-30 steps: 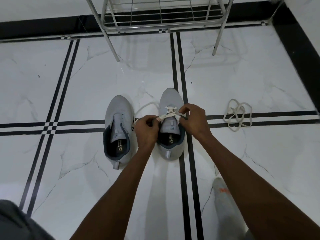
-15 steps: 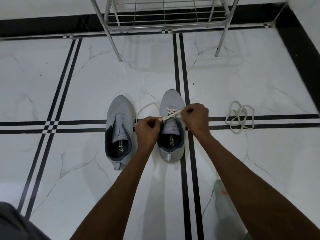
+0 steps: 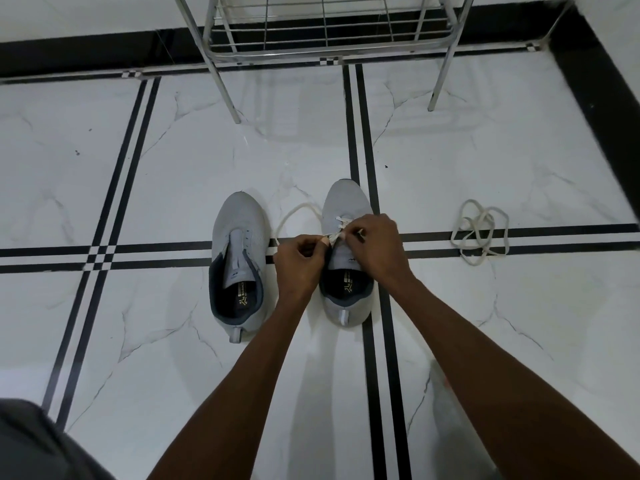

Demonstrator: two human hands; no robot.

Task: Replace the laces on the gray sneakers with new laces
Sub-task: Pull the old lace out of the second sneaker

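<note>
Both hands have closed in over the right sneaker (image 3: 346,271), left hand (image 3: 299,259) and right hand (image 3: 375,242) pinching its white lace (image 3: 334,235).

A home interior, most likely an entryway or hall corner, is being shown. The floor (image 3: 173,188) is being covered by glossy white marble-look tiles, crossed by paired black inlay stripes and edged by a black border at twelve and two o'clock, where two walls are meeting. A chromed wire shoe rack (image 3: 329,32) is being stood on the floor at twelve o'clock, against the wall. A pair of gray sneakers (image 3: 239,258) is being kept on the tiles near the centre, and a loose white lace (image 3: 479,233) is being left in a tangle at three o'clock.
</note>
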